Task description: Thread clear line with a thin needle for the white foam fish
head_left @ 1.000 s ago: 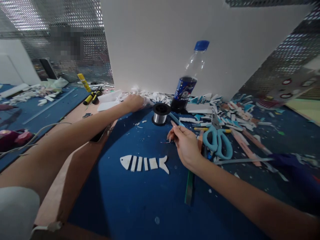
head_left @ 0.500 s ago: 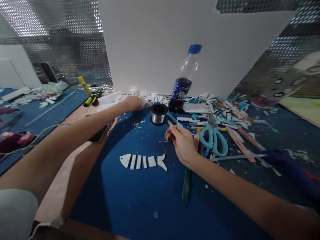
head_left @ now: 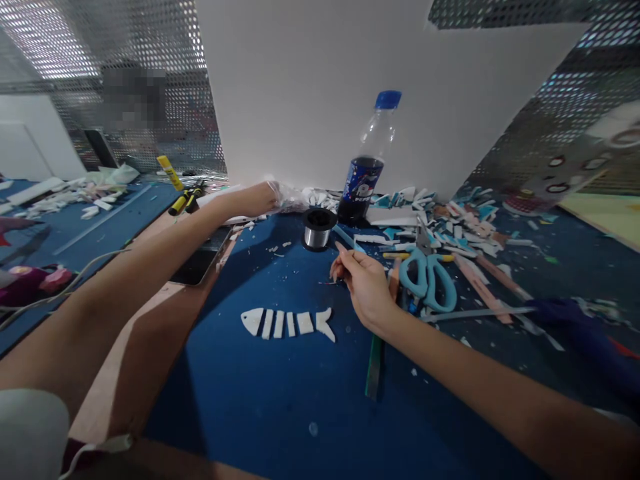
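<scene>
Curling its fingers, any hold impossible to tell, the right hand has the spool at ten o'clock, fish pieces at eight; the left hand touches clear plastic, grip unclear.

Glossy plastic bottle, matt fish pieces

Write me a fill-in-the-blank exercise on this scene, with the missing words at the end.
1. The white pieces laid out as a fish number ____.
2. The hand nearer the scissors is the person's ____ hand.
3. The cap of the drink bottle is ____ in colour.

Missing words: six; right; blue.
</scene>
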Demonstrator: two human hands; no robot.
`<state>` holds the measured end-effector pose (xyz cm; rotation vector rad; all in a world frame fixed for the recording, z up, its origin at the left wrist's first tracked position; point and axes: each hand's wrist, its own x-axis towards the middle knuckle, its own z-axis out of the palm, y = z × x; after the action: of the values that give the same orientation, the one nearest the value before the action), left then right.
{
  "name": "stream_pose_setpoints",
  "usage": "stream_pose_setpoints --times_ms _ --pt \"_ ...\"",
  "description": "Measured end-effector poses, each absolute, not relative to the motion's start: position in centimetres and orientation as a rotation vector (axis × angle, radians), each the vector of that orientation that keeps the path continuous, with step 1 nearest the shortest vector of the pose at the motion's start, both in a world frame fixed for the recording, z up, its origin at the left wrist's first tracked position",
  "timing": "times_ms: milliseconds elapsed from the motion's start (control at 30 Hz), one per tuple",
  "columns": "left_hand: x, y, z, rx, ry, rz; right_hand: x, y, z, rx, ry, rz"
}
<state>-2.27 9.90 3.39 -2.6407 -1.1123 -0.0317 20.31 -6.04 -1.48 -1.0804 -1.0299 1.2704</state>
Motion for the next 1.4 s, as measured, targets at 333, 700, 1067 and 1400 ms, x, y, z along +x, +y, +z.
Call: stream_pose_setpoints --times_ms 333,700,1067,1400 --pt "-3.1 7.4 3.8 -2.484 -1.229 0.013 20.4 -5.8 -1.9 -1.077 -1.038 1.269" --pt "-1.4 -1.6 2.0 -2.336 -1.145 -0.272 20.3 -6.0 -1.6 -1.062 -1.031 1.286" --pt "0.7 -3.7 -0.1 -2.768 -0.752 0.064 20.3 -5.8 -1.8 -1.075 -1.034 1.273" --pt "-1.0 -4.6 -0.5 -2.691 -1.039 -0.494 20.2 -6.0 -1.5 -1.102 -1.024 1.290"
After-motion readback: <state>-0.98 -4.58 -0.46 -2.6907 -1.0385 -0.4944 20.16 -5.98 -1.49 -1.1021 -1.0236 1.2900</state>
